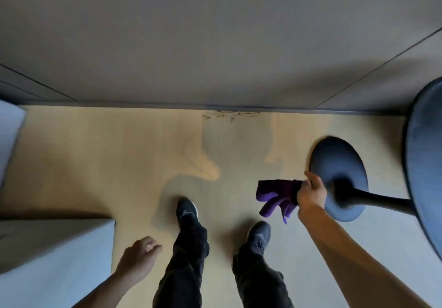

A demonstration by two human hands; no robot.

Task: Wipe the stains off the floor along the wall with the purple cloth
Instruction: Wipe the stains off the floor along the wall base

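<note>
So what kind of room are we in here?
Probably an office or lounge: pale wood floor, plain wall with stains at its foot, and a round-based pedestal table on the right.

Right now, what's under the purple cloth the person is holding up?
Under the purple cloth, dangling from the right hand, is bare floor. The stains lie farther off, against the wall. The floor patch behind the cloth is covered.
</note>
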